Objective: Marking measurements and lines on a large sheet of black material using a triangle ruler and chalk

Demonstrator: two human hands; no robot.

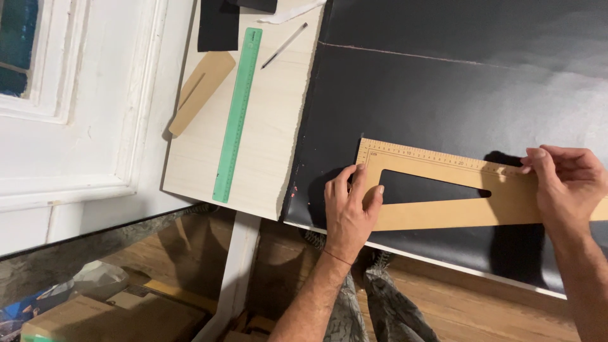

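Observation:
A large wooden triangular ruler [443, 212] with a long cut-out lies flat on a black sheet [456, 95] that covers the right part of a pale wooden table [266, 152]. My left hand [350, 206] presses down on the ruler's left corner with fingers spread. Farther right, my right hand [567, 180] rests on the ruler's upper edge, fingertips pinching at the scale. A thin pale line [405, 55] runs across the sheet above the ruler.
On the bare table to the left lie a long green ruler [238, 114], a small curved wooden template [201, 90], a pen [284, 45] and a black fabric piece [217, 24]. A white door [82, 107] and cardboard boxes [114, 316] stand at left.

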